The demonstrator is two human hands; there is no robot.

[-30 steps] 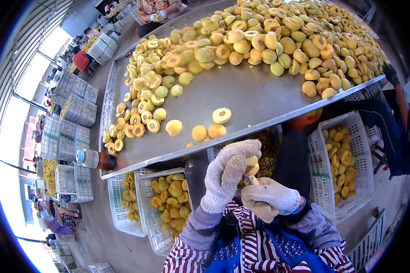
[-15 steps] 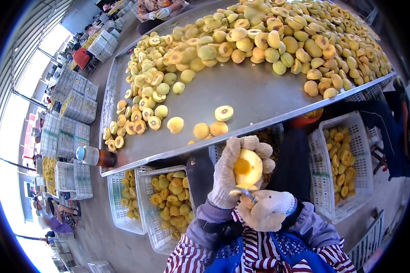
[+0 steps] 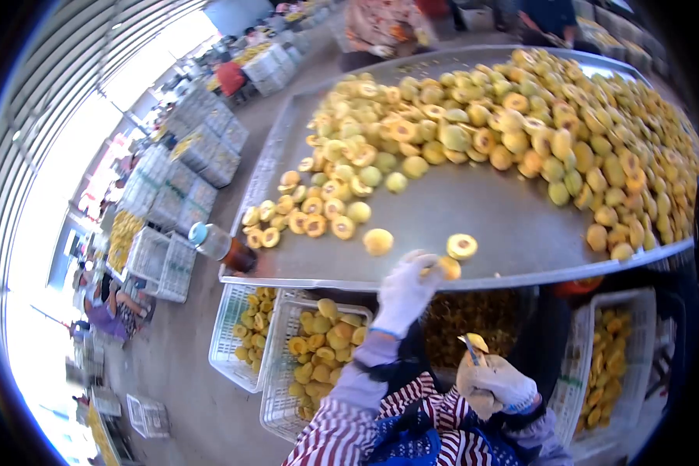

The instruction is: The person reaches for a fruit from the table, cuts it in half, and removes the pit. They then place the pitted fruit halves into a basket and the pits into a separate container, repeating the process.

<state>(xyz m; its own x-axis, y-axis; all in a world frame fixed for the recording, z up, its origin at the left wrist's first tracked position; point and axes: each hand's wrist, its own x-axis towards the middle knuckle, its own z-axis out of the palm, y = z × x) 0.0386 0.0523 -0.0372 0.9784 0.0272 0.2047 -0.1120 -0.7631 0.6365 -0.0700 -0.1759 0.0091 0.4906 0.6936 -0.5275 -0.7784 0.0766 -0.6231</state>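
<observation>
My left hand (image 3: 408, 289), in a pale work glove, reaches over the near edge of the metal table. Its fingers are apart and slightly blurred, and their tips are at a halved yellow peach (image 3: 449, 268). Another peach half (image 3: 462, 246) lies cut face up just beyond, and one more (image 3: 378, 241) sits to the left. My gloved right hand (image 3: 495, 386) is closed around a small curved-blade knife (image 3: 471, 351), held upright above my lap. A yellow piece of peach (image 3: 477, 342) is at the blade; whether it is stuck there cannot be told.
A large heap of peach halves (image 3: 520, 124) covers the back of the metal table (image 3: 489, 206). A bottle of dark liquid (image 3: 224, 247) stands at its left corner. Below are crates of peaches (image 3: 318, 365) and a bin of dark scraps (image 3: 470, 322). People (image 3: 384, 31) sit across the table.
My left hand has moved forward from my lap to the table, and the peach half it held is out of sight. My right hand still grips the knife, lower and apart. The view has shifted.
</observation>
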